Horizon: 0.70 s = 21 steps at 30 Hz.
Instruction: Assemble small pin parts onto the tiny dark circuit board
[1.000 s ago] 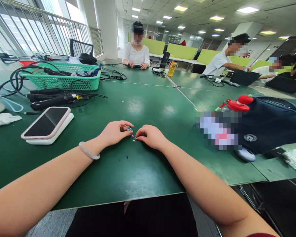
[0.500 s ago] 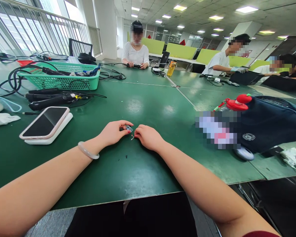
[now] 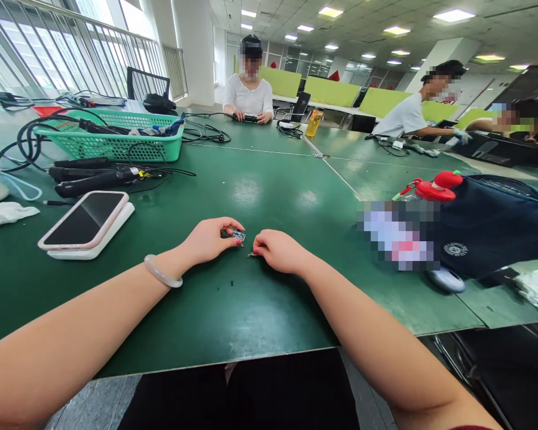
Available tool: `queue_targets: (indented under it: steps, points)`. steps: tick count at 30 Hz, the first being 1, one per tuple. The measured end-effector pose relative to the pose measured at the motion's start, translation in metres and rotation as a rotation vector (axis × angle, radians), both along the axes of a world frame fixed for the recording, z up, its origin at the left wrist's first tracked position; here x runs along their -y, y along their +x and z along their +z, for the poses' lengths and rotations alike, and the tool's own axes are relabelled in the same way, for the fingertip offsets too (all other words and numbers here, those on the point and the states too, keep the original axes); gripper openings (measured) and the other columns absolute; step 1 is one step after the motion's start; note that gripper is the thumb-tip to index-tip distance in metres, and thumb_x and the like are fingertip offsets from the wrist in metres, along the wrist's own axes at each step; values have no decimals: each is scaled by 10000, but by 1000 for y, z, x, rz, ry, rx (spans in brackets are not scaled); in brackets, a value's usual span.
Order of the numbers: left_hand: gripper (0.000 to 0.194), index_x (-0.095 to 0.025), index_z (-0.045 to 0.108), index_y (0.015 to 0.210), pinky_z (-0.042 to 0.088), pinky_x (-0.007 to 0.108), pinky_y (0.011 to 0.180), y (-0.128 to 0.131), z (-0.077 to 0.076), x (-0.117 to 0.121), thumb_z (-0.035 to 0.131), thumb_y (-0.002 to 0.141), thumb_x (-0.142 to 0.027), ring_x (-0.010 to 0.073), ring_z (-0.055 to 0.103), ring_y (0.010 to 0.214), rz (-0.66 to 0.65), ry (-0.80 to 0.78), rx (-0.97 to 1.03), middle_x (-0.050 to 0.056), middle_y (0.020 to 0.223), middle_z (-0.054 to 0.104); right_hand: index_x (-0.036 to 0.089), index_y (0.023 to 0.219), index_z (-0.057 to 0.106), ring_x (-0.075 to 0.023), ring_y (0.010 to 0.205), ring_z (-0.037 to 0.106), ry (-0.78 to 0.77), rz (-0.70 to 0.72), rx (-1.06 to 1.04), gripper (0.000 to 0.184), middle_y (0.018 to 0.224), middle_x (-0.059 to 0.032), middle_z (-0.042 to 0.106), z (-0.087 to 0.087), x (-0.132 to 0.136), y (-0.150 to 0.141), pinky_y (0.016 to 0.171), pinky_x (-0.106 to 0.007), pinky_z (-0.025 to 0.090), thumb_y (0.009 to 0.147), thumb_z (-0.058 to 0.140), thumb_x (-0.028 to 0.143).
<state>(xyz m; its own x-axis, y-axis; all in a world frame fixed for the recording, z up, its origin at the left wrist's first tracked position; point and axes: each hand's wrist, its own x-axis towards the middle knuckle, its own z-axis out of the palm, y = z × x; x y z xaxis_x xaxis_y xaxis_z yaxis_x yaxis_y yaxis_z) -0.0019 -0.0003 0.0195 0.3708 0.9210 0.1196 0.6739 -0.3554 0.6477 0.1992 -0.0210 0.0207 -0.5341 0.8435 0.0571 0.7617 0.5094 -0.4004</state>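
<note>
Between the thumb and fingers of my left hand (image 3: 210, 240) is a small circuit board (image 3: 239, 236), held just above the green table (image 3: 179, 334). My right hand (image 3: 275, 251) is closed in a pinch to the right of the board and apart from it. A tiny, thin metallic piece (image 3: 251, 255) sticks out from its fingertips; its kind is too small to make out. On the table below the hands lies a tiny dark bit (image 3: 232, 283).
To the left, a phone (image 3: 87, 220) rests on a white box, with black handheld devices (image 3: 94, 176) and a green basket (image 3: 116, 143) of cables behind. A dark blue bag (image 3: 493, 221) and a mouse (image 3: 446, 279) lie right. A person (image 3: 248, 95) sits opposite.
My right hand has moved slightly right and away from the board, taking the thin piece with it. More of the board shows in my left hand. The co-worker at right leans farther over.
</note>
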Motion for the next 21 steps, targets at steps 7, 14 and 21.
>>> queue_targets:
  steps: [7,14,21]
  points:
    - [314,-215,644,934,471,313,782,2,3,4,652,674,-390,171,611,797,-56,-55,56,17,832,664,177,721,621,-105,687,511,-46,-96,-128,121,758,-4,604,1,-1,0,630,-214,364,800,529,175]
    - [298,-209,641,908,468,322,775,3,3,4,670,666,-381,172,610,790,-55,-55,57,16,821,661,189,628,620,-146,660,530,-63,-136,155,129,743,-48,624,3,1,7,593,-254,350,746,584,153]
    - [308,-189,619,889,469,322,783,5,4,6,694,642,-359,172,613,796,-74,-124,137,17,814,659,180,765,599,-118,723,510,198,-109,-111,125,810,-26,576,10,6,3,655,-233,378,837,498,169]
